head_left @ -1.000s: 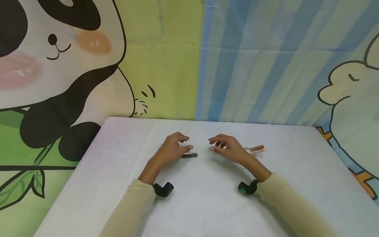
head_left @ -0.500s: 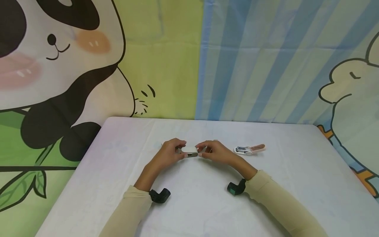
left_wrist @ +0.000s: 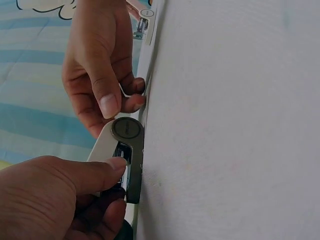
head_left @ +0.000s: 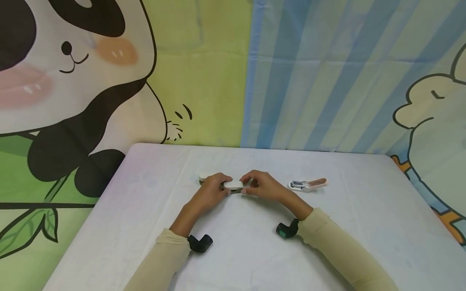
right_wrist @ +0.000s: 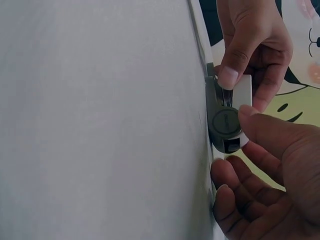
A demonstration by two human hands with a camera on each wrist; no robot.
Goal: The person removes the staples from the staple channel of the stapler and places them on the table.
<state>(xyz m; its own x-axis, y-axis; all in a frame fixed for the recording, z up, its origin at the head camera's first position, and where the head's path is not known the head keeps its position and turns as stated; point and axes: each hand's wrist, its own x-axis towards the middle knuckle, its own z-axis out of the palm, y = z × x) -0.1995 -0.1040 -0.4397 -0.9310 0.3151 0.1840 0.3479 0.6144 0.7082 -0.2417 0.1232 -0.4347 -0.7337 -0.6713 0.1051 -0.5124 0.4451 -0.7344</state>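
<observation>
A small stapler (head_left: 233, 185), white on one side and grey-green on the other, lies on the table between my two hands. At one end a round grey-green pivot cap (right_wrist: 227, 122) shows in both wrist views. My left hand (head_left: 211, 189) grips the other end, its thumb over the gap between the stapler's arms in the left wrist view. Around the pivot end, my right hand (head_left: 263, 186) pinches the stapler with thumb and index finger. The right hand's other fingers curl loosely beside it. Fingers hide part of both ends.
Right of the hands lies a pink-and-white stapler (head_left: 307, 184), its arms spread apart. Partly hidden behind the left hand is a white object (head_left: 204, 177) with a dark underside. The white-covered table (head_left: 251, 250) meets a printed cloth backdrop (head_left: 204, 72) at its far edge.
The hands were apart above the table; both have moved inward and taken hold of the stapler. The pink-and-white stapler, partly hidden before, now shows fully.
</observation>
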